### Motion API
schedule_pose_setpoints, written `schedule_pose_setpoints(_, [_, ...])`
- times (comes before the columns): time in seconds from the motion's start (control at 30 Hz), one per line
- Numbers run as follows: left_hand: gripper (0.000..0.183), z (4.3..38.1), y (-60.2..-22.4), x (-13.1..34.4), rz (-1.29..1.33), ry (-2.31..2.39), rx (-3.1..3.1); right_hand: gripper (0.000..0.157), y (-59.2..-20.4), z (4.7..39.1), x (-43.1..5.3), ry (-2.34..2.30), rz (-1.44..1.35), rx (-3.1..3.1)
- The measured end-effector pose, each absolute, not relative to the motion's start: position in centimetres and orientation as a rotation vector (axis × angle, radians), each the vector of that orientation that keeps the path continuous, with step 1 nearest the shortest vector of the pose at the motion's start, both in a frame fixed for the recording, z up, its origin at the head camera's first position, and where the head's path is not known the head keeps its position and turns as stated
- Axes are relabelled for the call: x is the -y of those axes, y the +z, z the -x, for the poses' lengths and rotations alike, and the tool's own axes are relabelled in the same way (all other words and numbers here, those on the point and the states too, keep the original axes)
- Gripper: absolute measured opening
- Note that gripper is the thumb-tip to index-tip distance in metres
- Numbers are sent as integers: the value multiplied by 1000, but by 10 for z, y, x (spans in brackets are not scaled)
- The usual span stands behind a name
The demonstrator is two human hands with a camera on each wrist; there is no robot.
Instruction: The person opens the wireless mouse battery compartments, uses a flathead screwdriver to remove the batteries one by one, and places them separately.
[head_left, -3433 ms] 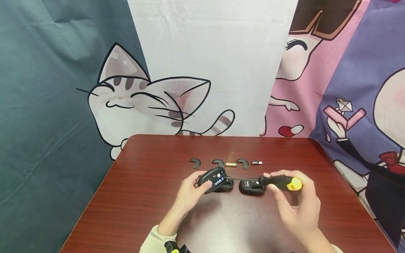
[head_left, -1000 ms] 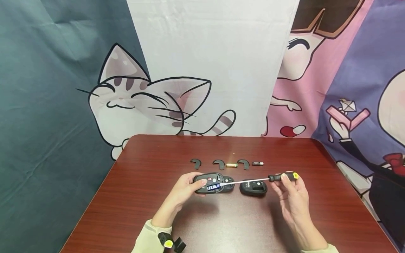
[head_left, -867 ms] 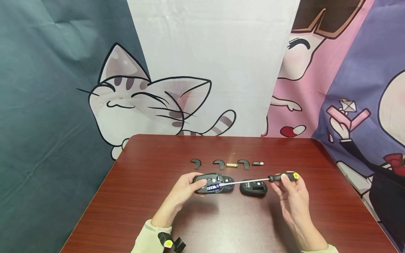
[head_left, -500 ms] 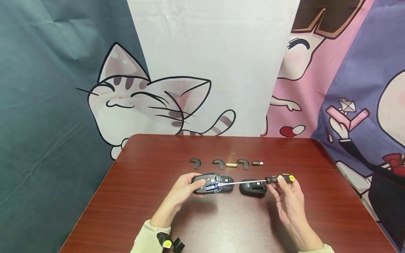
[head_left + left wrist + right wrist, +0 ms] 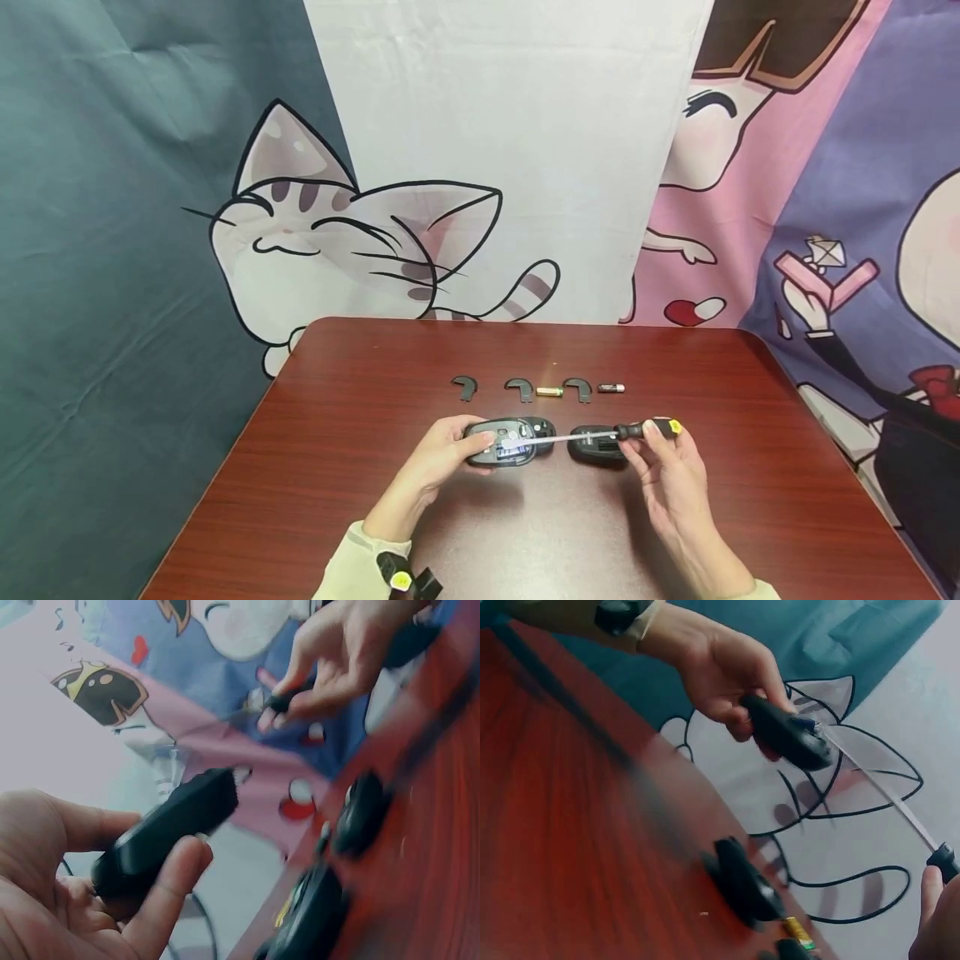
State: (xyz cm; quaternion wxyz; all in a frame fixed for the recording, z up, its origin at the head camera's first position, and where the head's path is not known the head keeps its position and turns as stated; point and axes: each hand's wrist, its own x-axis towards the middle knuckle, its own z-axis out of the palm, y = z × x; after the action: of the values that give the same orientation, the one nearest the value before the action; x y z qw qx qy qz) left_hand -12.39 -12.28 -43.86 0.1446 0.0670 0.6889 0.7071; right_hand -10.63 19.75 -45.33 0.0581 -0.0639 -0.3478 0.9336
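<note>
My left hand (image 5: 446,454) holds a black computer mouse (image 5: 517,429) above the table, underside up, thumb on its edge. A blue battery (image 5: 513,452) lies in its uncovered compartment. My right hand (image 5: 678,479) pinches the black and yellow handle of a screwdriver (image 5: 558,438). The shaft points left and its tip is at the battery; whether it touches is too small to tell. In the right wrist view, the shaft (image 5: 889,796) reaches the compartment end of the held mouse (image 5: 787,735). From the left wrist, the mouse (image 5: 169,836) shows mostly its side.
Another upturned mouse (image 5: 545,428) lies partly hidden behind the held one. A third mouse (image 5: 592,448) rests under the screwdriver, its compartment uncovered. Farther back are curved black covers (image 5: 466,388), a gold-green battery (image 5: 549,392) and a black-silver battery (image 5: 611,388) on the table (image 5: 360,358).
Over the last second the right hand has moved left, bringing the screwdriver tip farther over the compartment. The held mouse has shifted slightly right. Earlier, the right hand held the handle differently.
</note>
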Motion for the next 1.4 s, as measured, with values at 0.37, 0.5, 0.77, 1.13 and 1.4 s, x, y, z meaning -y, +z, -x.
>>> schedule_pose_setpoints(0.37, [39,127,-432,122,-210,2045,-1973,11,-438,109,-210,2840,29,888])
schedule_pose_setpoints(0.5, [42,127,-436,119,-230,2072,-1939,15,-436,111,-212,2805,31,881])
schedule_pose_setpoints(0.77, [48,128,-446,118,-322,2095,-1910,28,-428,118,-217,2669,17,1022])
schedule_pose_setpoints(1.13, [41,125,-449,117,-165,2060,-1907,37,-431,138,-238,2279,401,1492])
schedule_pose_setpoints(1.4, [40,126,-454,120,-136,2055,-1923,34,-441,148,-257,2050,582,1702])
